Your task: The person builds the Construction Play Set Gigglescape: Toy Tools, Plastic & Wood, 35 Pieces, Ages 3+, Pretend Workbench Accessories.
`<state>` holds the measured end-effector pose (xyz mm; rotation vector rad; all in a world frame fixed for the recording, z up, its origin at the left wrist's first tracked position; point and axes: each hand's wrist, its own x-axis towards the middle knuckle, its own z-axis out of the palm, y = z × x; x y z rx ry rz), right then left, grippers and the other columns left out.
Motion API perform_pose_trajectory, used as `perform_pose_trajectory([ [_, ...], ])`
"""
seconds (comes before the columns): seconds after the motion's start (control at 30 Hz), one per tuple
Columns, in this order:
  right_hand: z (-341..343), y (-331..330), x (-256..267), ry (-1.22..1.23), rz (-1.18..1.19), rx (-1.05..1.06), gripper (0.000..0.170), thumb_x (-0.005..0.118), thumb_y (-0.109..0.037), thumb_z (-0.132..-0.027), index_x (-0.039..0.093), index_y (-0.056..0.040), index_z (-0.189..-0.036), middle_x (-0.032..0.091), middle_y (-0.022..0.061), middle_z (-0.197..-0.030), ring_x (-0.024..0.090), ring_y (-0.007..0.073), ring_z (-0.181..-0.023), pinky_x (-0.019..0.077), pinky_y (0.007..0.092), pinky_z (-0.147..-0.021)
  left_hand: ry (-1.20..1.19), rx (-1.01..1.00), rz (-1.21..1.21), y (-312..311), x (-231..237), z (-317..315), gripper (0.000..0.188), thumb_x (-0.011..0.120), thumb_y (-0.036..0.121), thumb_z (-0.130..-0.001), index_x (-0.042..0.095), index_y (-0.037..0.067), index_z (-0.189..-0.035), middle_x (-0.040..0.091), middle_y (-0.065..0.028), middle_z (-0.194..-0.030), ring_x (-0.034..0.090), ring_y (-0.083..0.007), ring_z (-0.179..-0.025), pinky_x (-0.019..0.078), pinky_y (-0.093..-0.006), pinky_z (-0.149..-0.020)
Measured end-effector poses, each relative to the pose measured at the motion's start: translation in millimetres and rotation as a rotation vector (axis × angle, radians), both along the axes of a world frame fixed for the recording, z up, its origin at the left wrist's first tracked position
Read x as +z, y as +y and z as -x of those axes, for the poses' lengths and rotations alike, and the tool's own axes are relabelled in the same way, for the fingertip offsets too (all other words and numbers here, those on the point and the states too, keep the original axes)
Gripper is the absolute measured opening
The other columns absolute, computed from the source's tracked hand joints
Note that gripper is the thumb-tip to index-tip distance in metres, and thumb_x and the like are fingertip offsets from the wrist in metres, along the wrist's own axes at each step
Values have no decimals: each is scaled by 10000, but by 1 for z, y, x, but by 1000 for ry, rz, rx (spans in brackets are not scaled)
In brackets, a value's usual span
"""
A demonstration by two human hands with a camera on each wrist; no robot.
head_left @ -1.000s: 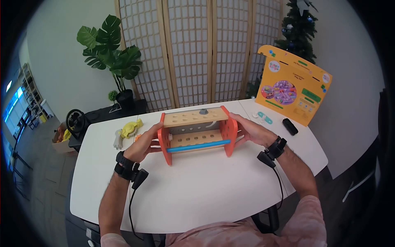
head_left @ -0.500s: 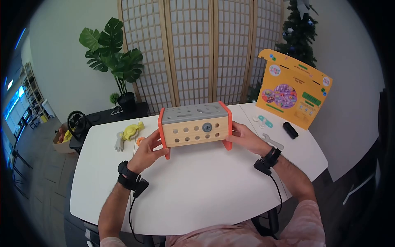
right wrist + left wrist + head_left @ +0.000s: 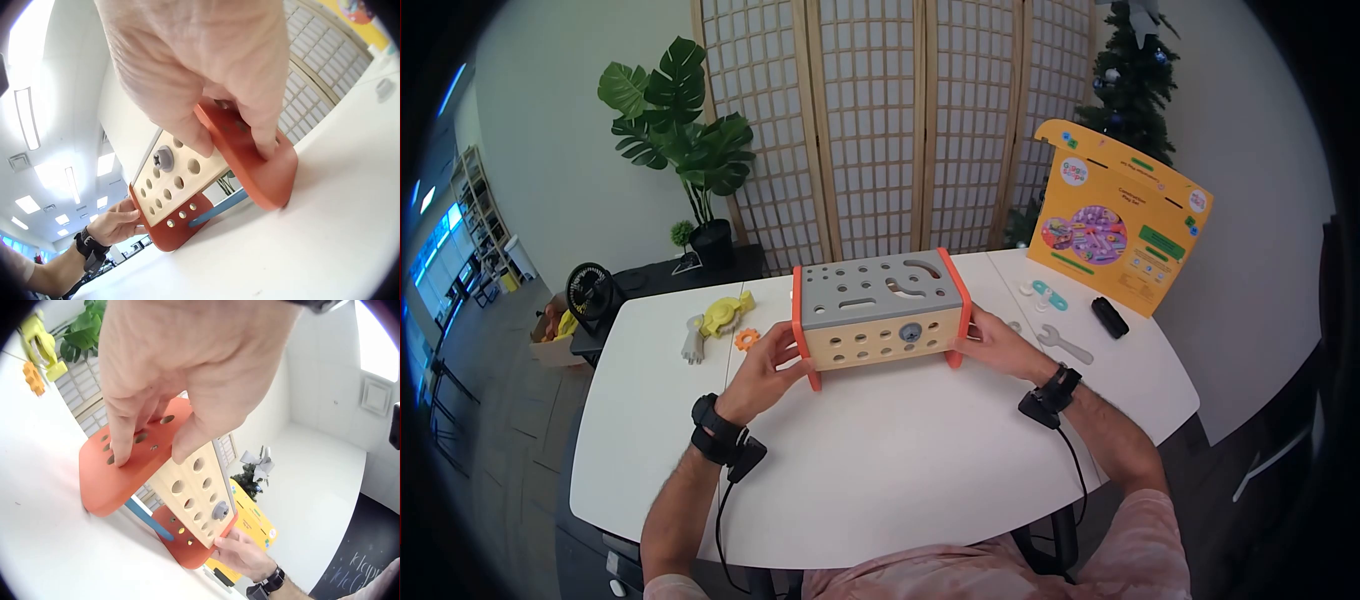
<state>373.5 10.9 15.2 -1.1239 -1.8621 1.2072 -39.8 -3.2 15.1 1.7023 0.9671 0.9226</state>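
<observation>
A toy workbench (image 3: 865,347) with red end panels, a wooden front and a grey slotted top stands on the white table (image 3: 880,470). My left hand (image 3: 760,378) grips its left red panel (image 3: 115,478), thumb on the near edge and fingers on the outer face. At the other end my right hand (image 3: 1005,350) holds the right red panel (image 3: 272,178) in a like way. A grey bolt (image 3: 164,159) sits in one hole of the perforated front. Low between the panels runs a blue rod (image 3: 147,520).
On the left lie a yellow toy piece (image 3: 722,315), grey pieces (image 3: 693,342) and an orange gear (image 3: 747,339). To the right are a grey wrench (image 3: 1065,345), a teal piece (image 3: 1050,295) and a black object (image 3: 1109,317). A yellow box (image 3: 1120,220) stands behind them.
The workbench has rolled about its length: its open side with the blue rod faced me, now the wooden front does, grey panel on top. Both hands have kept to its ends.
</observation>
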Motion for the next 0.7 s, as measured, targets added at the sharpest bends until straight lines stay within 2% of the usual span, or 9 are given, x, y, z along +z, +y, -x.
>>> perform_pose_trajectory([
  [0.23, 1, -1, 2, -4, 18, 8, 694, 664, -83, -1096, 317, -36, -1695, 563, 155, -1570, 544, 268, -1500, 446, 474, -1288, 29, 15, 41, -3, 6, -1, 643, 746, 98, -1074, 427, 14, -1626, 563, -141, -1619, 535, -265, -1524, 449, -414, -1269],
  [0.33, -1, -3, 0, -4, 8, -2, 674, 663, -87, -1098, 337, -35, -1686, 580, 141, -1551, 550, 257, -1491, 442, 489, -1292, -16, 8, 73, -4, 9, -1, 626, 774, 96, -1055, 451, 4, -1583, 552, -181, -1633, 515, -296, -1547, 418, -439, -1297],
  [0.47, -6, -4, 5, -42, 36, 27, 668, 674, -96, -1095, 359, -34, -1681, 581, 134, -1548, 528, 278, -1518, 457, 487, -1281, 8, 16, 64, -6, 14, -1, 687, 782, 107, -1048, 426, 12, -1627, 527, -166, -1655, 501, -290, -1553, 422, -442, -1292],
  [0.6, -18, -9, 15, -66, -32, 77, 734, 709, -112, -1077, 338, -38, -1706, 509, 152, -1659, 477, 308, -1573, 496, 467, -1250, -18, 24, -37, -6, 17, 6, 751, 787, 98, -1037, 391, 17, -1669, 490, -161, -1684, 497, -290, -1550, 454, -442, -1266],
  [0.7, -32, -13, 35, -97, -79, 55, 762, 726, -115, -1066, 335, -44, -1717, 442, 163, -1727, 457, 318, -1592, 514, 453, -1235, -82, 95, -1, -14, 32, 11, 750, 775, 118, -1044, 385, 25, -1679, 474, -169, -1696, 509, -307, -1543, 482, -448, -1241],
])
